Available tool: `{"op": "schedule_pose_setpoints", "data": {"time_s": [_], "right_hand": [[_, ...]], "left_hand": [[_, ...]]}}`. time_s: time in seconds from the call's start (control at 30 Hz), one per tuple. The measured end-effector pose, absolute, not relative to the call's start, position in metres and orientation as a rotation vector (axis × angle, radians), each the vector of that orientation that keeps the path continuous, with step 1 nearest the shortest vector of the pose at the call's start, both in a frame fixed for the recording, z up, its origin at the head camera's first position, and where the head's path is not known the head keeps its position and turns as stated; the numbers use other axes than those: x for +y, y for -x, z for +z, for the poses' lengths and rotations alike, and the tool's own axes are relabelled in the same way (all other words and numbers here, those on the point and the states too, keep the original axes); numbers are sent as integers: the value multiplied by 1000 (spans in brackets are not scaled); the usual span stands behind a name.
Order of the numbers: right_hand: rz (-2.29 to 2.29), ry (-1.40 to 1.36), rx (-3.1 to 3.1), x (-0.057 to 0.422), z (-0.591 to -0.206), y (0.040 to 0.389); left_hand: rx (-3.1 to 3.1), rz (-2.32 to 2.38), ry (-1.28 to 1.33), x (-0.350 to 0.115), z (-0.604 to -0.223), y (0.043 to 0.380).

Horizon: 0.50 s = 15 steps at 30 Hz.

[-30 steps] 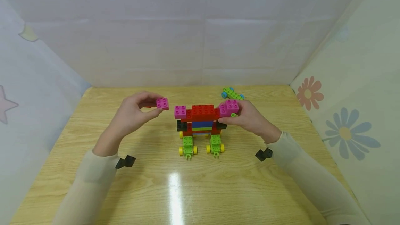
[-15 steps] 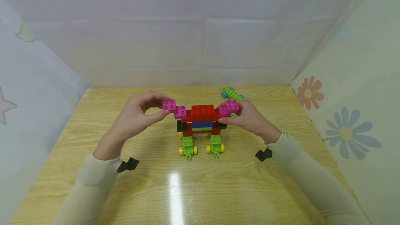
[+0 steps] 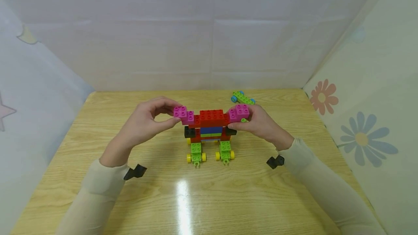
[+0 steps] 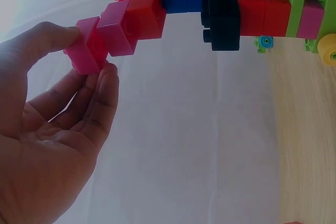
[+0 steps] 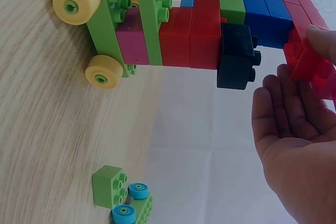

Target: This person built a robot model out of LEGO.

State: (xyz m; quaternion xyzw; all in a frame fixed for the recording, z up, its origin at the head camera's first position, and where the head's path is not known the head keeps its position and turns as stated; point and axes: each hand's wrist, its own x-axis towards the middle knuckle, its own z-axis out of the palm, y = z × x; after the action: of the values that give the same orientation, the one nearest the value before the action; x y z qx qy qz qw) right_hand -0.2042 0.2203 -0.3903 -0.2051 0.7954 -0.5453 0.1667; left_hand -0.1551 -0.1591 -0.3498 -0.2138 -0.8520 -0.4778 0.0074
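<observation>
My left hand (image 3: 143, 119) pinches a pink toy brick (image 3: 180, 111) between thumb and fingers. In the left wrist view this brick (image 4: 86, 45) meets the pink brick (image 4: 116, 27) at the build's left end and overlaps it stepwise. The brick build (image 3: 211, 118) stands mid-table on green wheeled bases (image 3: 196, 148) with yellow wheels; its body is red, blue and green, with a black brick (image 3: 189, 132) on the left side. My right hand (image 3: 258, 122) grips the right arm's end near the stepped pink bricks (image 3: 242, 110), thumb on one side, fingers on the other. Some fingertips are hidden.
Behind the build, toward the right, a green wheeled base (image 3: 243, 97) with blue wheels lies on the wooden table (image 3: 209, 198). A loose green brick (image 5: 108, 186) sits beside it. Pale cloth (image 3: 209, 57) rises behind the table's far edge.
My left hand has moved right with its pink brick, from apart from the build to touching and overlapping the left pink brick. My right hand has stayed in place.
</observation>
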Motion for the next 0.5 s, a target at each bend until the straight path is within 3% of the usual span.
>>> {"op": "schedule_pose_setpoints", "data": {"time_s": [0.5], "right_hand": [[-1544,562,2283,221,-390,204]], "left_hand": [[-2647,-1489,675,-153,-349,156]]}}
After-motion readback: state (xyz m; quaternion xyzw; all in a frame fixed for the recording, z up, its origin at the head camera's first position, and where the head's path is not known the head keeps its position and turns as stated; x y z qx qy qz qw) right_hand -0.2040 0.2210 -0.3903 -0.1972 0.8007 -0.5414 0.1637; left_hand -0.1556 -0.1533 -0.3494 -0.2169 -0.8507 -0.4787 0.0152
